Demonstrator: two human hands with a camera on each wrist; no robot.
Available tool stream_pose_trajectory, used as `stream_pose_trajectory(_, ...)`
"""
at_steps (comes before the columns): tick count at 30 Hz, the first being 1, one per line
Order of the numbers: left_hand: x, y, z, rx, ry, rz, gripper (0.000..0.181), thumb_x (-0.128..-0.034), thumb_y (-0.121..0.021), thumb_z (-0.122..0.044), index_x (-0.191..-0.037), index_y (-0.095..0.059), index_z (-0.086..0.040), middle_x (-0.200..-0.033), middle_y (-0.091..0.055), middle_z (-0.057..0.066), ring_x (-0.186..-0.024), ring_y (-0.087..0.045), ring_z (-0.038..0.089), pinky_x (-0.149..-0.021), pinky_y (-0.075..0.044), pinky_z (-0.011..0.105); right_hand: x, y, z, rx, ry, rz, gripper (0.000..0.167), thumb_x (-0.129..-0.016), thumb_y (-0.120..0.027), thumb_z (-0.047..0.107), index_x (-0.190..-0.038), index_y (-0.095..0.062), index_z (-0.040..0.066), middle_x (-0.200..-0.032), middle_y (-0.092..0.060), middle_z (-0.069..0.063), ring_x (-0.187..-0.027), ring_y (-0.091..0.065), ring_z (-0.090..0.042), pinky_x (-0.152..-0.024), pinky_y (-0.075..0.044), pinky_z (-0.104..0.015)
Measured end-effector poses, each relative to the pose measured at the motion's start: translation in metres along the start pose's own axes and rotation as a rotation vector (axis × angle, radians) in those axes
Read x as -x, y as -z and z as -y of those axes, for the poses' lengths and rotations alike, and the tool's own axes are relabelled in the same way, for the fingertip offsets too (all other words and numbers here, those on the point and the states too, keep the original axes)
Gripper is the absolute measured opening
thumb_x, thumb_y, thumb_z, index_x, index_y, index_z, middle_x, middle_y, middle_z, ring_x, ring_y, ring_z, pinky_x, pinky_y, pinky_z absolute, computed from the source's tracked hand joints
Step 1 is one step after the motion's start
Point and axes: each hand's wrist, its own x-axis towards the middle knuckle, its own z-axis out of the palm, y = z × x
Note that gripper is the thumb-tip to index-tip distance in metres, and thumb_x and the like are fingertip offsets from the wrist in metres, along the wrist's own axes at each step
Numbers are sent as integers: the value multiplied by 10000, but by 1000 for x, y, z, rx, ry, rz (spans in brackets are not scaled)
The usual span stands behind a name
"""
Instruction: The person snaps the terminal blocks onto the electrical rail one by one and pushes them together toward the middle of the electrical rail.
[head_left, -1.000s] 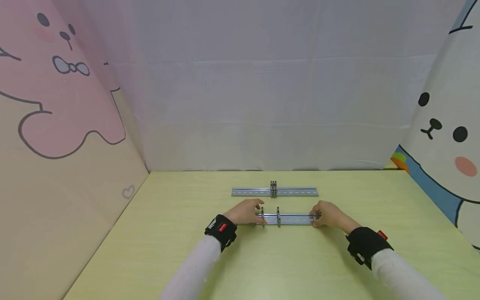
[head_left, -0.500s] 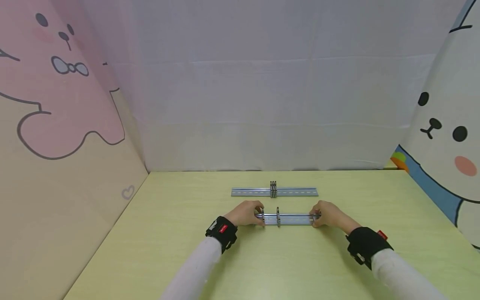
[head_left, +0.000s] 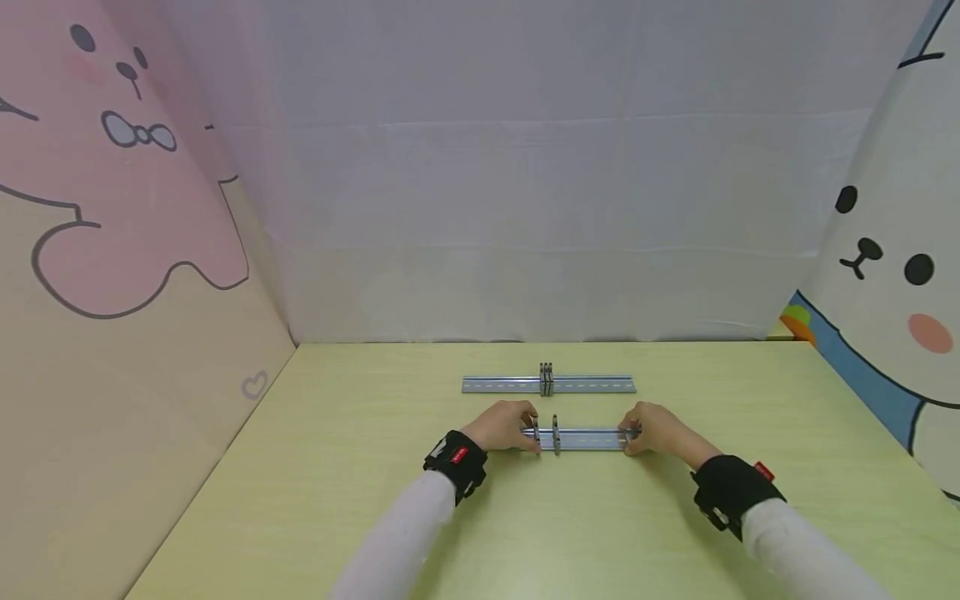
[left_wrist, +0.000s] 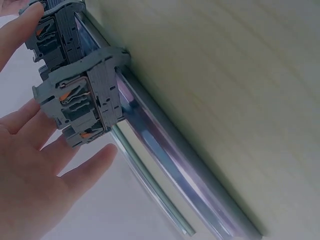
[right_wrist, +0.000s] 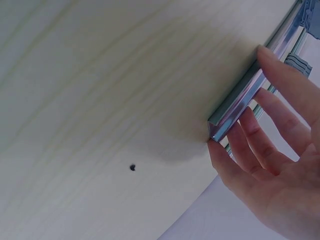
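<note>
A metal DIN rail point(head_left: 588, 439) lies across the table in front of me, bearing two upright terminal blocks. My left hand point(head_left: 498, 427) pinches the left terminal block point(head_left: 536, 427) near the rail's left end. Just right of it, a small gap away, stands the second terminal block point(head_left: 556, 435). Grey bodies with orange parts show in the left wrist view, on the near block point(left_wrist: 82, 97). My right hand point(head_left: 656, 429) holds the rail's right end between thumb and fingers; the right wrist view shows that rail end point(right_wrist: 232, 110).
Behind, a second DIN rail point(head_left: 592, 384) lies parallel, with several terminal blocks point(head_left: 547, 380) grouped at its middle. A pale yellow table point(head_left: 360, 417) extends around both rails. A white curtain point(head_left: 480, 225) closes off the back, and patterned sheets flank the sides.
My left hand closed its fingers on the left terminal block and moved right with it, narrowing the gap to the second block. The right hand stayed at the rail end.
</note>
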Motion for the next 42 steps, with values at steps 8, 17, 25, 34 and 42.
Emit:
stream_pose_trajectory(8,-5,-3,-7,-10,4,-1,539,-681,-752,-314,-1116,-557,-64,-971,-627,34,-902,-567,136,-787,-423,233,1,1,1,4,18,-6,262,-617,-751,26,-841,-656,-69,-766,-601,-80,-681,-490,-165,-632,-405,-306)
stream_pose_trajectory(17,-9,-7,-11,-22,-7,-2,512,-689,-746,-308,-1101,-560,-67,-966,-628,31,-882,-569,123,-771,-423,219,1,1,0,-6,19,-14,265,-604,-757,32,-832,-659,-59,-757,-593,-68,-679,-487,-166,-633,-401,-301)
stream_pose_trajectory(25,-12,-8,-15,-25,-10,-4,511,-694,-745,-293,-1108,-559,-58,-963,-630,31,-874,-570,115,-760,-423,209,0,-1,-2,5,15,-14,270,-606,-756,32,-840,-658,-60,-767,-603,-74,-690,-501,-170,-645,-413,-315)
stream_pose_trajectory(34,-11,-8,-20,-52,-20,-9,526,-703,-735,-313,-1132,-554,-69,-958,-631,27,-865,-575,117,-751,-429,216,0,-1,-1,5,6,-12,276,-608,-759,32,-847,-657,-62,-782,-601,-89,-701,-508,-182,-656,-416,-320)
stream_pose_trajectory(42,-8,-8,-24,-83,-24,1,596,-712,-723,-333,-1209,-513,-79,-994,-631,25,-908,-575,128,-791,-424,232,1,1,1,3,-5,5,278,-621,-753,28,-861,-653,-72,-794,-615,-103,-714,-518,-191,-661,-421,-328)
